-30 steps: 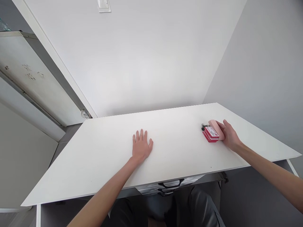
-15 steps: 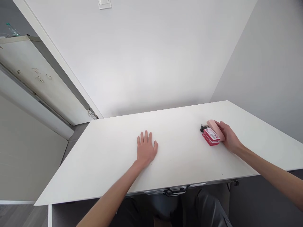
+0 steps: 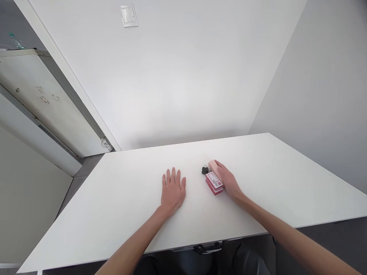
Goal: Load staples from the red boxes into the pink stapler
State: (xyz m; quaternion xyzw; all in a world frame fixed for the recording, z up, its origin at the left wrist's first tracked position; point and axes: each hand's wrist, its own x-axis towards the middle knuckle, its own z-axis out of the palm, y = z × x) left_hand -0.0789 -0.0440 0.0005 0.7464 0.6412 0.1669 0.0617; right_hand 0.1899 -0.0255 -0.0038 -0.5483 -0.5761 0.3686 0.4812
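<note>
Boxes (image 3: 214, 180), red and white, stacked; at centre-right of the table (image 3: 129, 191), between the two hands. Top face bears a white label with a red border, a small red square and a greyish patch; print too small to read, brand not legible.

Block (image 3: 214, 167), pale pink, along the right side of the boxes; no writing seen. Partly covered by the right hand (image 3: 226, 181), whose fingers curve against it; whether they grip it or merely press cannot be told.

Clip (image 3: 205, 170), black, beside the far left corner of the boxes; unmarked as far as seen.

Left hand (image 3: 173, 193): palm down on the table, fingers extended and spread, grasping nothing; left of the boxes, apart from them.

Switch (image 3: 129, 16), white, on the wall (image 3: 183, 76); no lettering discernible.
</note>
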